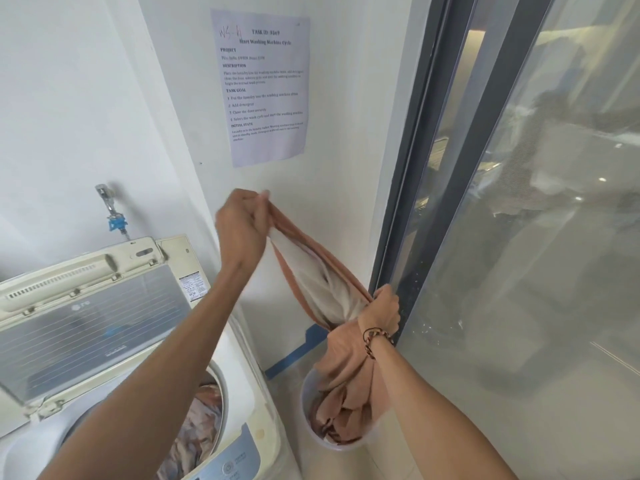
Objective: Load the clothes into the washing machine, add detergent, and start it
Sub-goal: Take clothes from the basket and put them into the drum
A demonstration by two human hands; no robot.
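- Left hand [242, 226]: I log it raised in front of the white wall, fingers curled tight, pinching the upper end of the garment.
- Right hand [379, 311]: lower and to the right, just beside the dark window frame [408, 209], fist closed round the bunched middle of the same garment. A braided bracelet [372, 341] sits on that wrist.
- Peach garment [311, 271]: stretched on a slant between my two hands, pale lining showing in its open fold. Its lower part hangs from the right fist down into the laundry basket.
- Laundry basket [306, 393]: pale, round, on the floor between the machine and the window, with more peach cloth lying inside.
- Washing machine [263, 403]: cream top-loader at lower left. Its lid [86, 334] stands open, tilted back toward the wall.
- Clothes in drum [197, 434]: mixed pinkish and pale fabric visible through the round opening, partly hidden by my left forearm.
- Control panel [232, 462]: blue-grey strip along the machine's front edge; markings too small to read.
- Tap [110, 206]: chrome, with blue fitting, on the wall above the machine.
- Printed sheet [265, 84]: taped to the wall above my left hand, headed with a washing machine cycle title.
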